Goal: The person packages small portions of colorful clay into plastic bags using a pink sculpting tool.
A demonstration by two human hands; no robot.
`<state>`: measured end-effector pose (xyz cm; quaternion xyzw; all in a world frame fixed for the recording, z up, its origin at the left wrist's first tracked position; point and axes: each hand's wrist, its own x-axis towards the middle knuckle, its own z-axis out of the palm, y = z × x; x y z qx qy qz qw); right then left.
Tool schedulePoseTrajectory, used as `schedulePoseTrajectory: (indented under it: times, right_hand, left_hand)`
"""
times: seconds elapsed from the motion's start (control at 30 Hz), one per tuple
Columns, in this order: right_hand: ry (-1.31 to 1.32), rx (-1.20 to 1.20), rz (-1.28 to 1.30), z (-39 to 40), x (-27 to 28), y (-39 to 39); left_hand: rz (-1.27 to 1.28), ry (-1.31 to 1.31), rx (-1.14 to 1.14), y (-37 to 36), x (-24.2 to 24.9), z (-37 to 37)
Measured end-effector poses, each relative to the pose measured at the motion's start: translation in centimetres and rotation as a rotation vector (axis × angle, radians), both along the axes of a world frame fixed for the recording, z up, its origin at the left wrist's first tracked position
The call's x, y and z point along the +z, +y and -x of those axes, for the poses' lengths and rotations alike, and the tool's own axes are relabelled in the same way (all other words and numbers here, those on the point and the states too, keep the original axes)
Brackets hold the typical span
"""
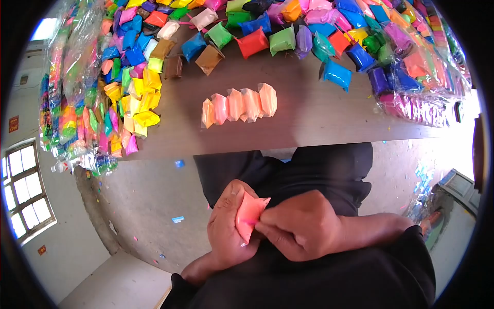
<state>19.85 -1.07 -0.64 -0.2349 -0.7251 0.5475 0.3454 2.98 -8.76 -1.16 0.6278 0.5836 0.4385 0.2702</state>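
Observation:
Above the lap, my left hand (224, 226) is closed around a small coral-pink packet (248, 216) in clear film, its thumb along the far side. My right hand (303, 224) is closed in a pinch at the packet's right edge, with thumb and forefinger together against it; the other fingers are curled in. What lies between those fingertips is hidden. On the brown table (319, 123) ahead, several peach and pink packets (235, 105) stand side by side in a short row.
Heaps of colourful packets (253, 43) line the table's far side. Bagged packets pile up at the left (77, 103) and right (422, 77). Below the table's near edge are my dark-clothed legs (319, 175). Scraps (178, 220) lie on the floor, and a window (28, 190) is at left.

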Motion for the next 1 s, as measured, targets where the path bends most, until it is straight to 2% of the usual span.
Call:
schedulePoseTrajectory:
  times: [0.1,0.2,0.27,0.37,0.4,0.47,0.53,0.57,0.63,0.77,0.83,0.9,0.97,1.0]
  right_hand:
    - [-0.005,0.052,-0.01,-0.3,-0.1,-0.2]
    - [-0.014,-0.028,0.009,0.0,-0.1,0.1]
    - [-0.007,0.067,0.006,-0.3,0.6,0.0]
    - [-0.044,0.066,0.003,-0.3,0.3,0.5]
    - [-0.045,0.001,0.037,-0.1,0.3,0.2]
    - [-0.011,0.027,0.022,-0.1,0.4,-0.3]
    - [0.022,0.052,0.011,-0.1,0.3,-0.3]
    - [-0.003,0.023,0.009,-0.1,0.0,0.1]
    - [-0.025,-0.005,0.007,-0.1,0.0,0.2]
    - [0.012,0.048,-0.04,-0.1,0.3,-0.1]
    - [-0.009,-0.111,0.024,0.4,0.2,0.4]
    - [0.009,-0.126,0.04,0.3,0.1,0.1]
    - [-0.03,0.034,0.014,-0.5,0.5,0.0]
    - [-0.03,0.033,0.013,-0.3,0.5,0.2]
  left_hand:
    - [0.002,-0.003,-0.057,0.2,0.2,0.1]
    - [-0.016,0.0,-0.052,0.2,0.1,0.0]
    - [-0.017,-0.005,-0.049,-0.2,-0.1,0.0]
    - [0.03,-0.078,0.035,-0.7,-0.2,-0.3]
    - [0.004,-0.034,0.028,-0.2,0.1,-0.3]
    - [-0.024,0.012,0.02,-0.1,0.1,-0.3]
    - [0.085,-0.161,0.051,-0.7,-0.2,-0.5]
    - [0.085,-0.162,0.051,-0.6,-0.2,-0.4]
    - [-0.066,0.055,0.007,0.4,0.3,-0.3]
    - [-0.081,0.066,-0.019,0.2,-0.1,-0.2]
    - [-0.09,0.074,-0.034,0.1,-0.3,-0.1]
    - [-0.073,0.108,-0.039,0.2,0.4,-0.2]
    - [-0.059,0.14,-0.045,0.2,0.4,-0.1]
    - [-0.068,0.133,-0.036,0.0,0.0,0.0]
